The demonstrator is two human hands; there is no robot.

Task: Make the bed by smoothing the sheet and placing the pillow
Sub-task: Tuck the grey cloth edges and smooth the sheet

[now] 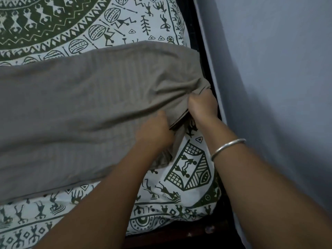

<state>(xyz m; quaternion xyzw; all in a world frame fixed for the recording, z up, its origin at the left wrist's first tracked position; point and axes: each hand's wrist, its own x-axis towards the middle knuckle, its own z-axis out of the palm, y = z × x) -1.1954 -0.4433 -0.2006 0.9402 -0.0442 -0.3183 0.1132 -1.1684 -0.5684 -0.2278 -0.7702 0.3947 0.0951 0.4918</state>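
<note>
1. Where the grey striped pillow [80, 108] lies across the bed, it covers a wide band of the green-and-white patterned sheet [188, 168], and its open end points toward the bed's right edge.
2. Both of the 2 hands meet at that end, close together.
3. The left hand [154, 133] has its fingers curled into the pillowcase edge, gripping the cloth.
4. The right hand [201, 106] clutches the bunched corner of the case; its fingertips are hidden under the fabric.
5. A silver bangle [226, 147] circles the right wrist.
6. A dark bed frame [179, 238] runs between the sheet and a blue-grey wall [278, 87].
</note>
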